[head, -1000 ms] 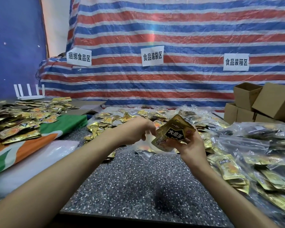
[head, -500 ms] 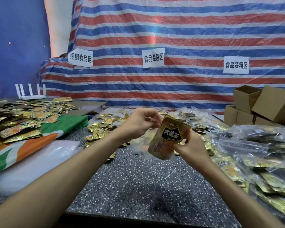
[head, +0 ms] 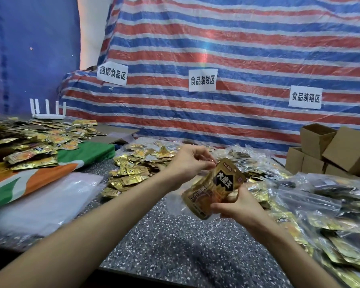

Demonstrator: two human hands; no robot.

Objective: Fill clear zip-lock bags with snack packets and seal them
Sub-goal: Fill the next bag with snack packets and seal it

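packet (head: 214, 190) tipped steeper since earlier; long axis near upright, top toward left hand (head: 187, 163) pinching bag (head: 174, 203) mouth; right hand (head: 239, 206) grips lower end

Taking the packet (head: 213, 188) we're holding up as centre: loose packets (head: 133, 171) lie just behind it to the left, empty bags (head: 50, 200) further left, filled bags (head: 320, 204) piled right, boxes (head: 330, 150) behind-right, table (head: 175, 246) underneath

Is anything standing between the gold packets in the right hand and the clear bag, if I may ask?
Nothing visible does. The right hand grips the gold packets right against the clear bag, while the left hand seems to pinch its mouth at their top.
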